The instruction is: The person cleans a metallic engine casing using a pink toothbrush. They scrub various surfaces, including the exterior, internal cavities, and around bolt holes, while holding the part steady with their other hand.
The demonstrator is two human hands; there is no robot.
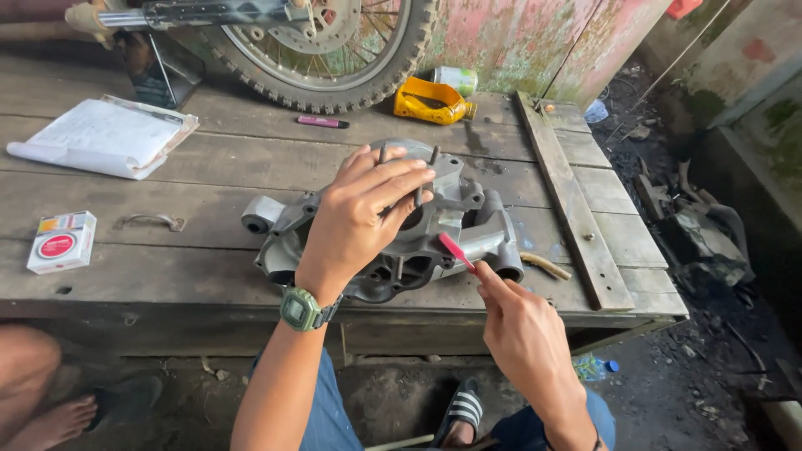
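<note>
A grey metal engine crankcase half lies flat near the front edge of a worn wooden workbench, its studs pointing up. The left hand, with a green digital watch on the wrist, rests on top of the casing, fingers curled together around one of the upright studs. The right hand sits just in front of the casing's right side, thumb and forefinger pinched on a small red-handled tool whose tip touches the casting. Just right of the casing lies a short brass-coloured tube, and beyond it a loose wooden plank runs along the bench. Farther back, a yellow plastic container lies on its side beside a knobby motorcycle wheel, with a pink lighter near the tyre. To the left are an open notebook and a small red-and-white box.
</note>
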